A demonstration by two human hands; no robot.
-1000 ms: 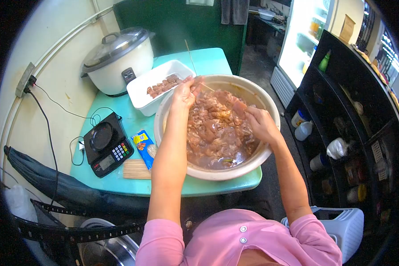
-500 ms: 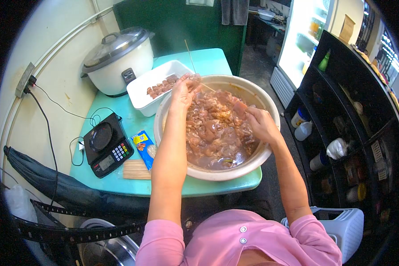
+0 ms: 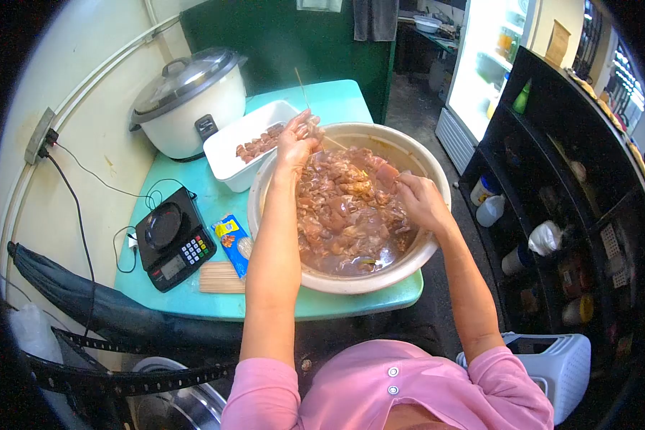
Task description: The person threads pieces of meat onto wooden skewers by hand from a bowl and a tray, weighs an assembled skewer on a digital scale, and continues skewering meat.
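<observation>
A wide basin (image 3: 437,247) full of raw sliced meat (image 3: 344,204) in brownish liquid stands in front of me. Over its left rim, my left hand (image 3: 297,147) is closed around a thin bamboo skewer (image 3: 302,87) that sticks up above the fingers. From the same hand a short pale stick end (image 3: 335,141) points right, toward the meat. At the right inner side of the basin, my right hand (image 3: 421,198) pinches a pinkish strip of meat (image 3: 385,173). Behind my left hand, a white tub (image 3: 226,156) contains meat pieces (image 3: 259,143).
On the turquoise table (image 3: 330,307) are a black digital scale (image 3: 173,240), a blue packet (image 3: 231,240), a row of bamboo skewers (image 3: 221,277) and a big rice cooker (image 3: 190,107). A dark shelf unit (image 3: 552,150) stands right, with a grey plastic stool (image 3: 570,373) below.
Both hands hold nearly the same places. My left hand has tilted slightly, with the skewer's tip a little lower and farther left. The view has shifted slightly.
</observation>
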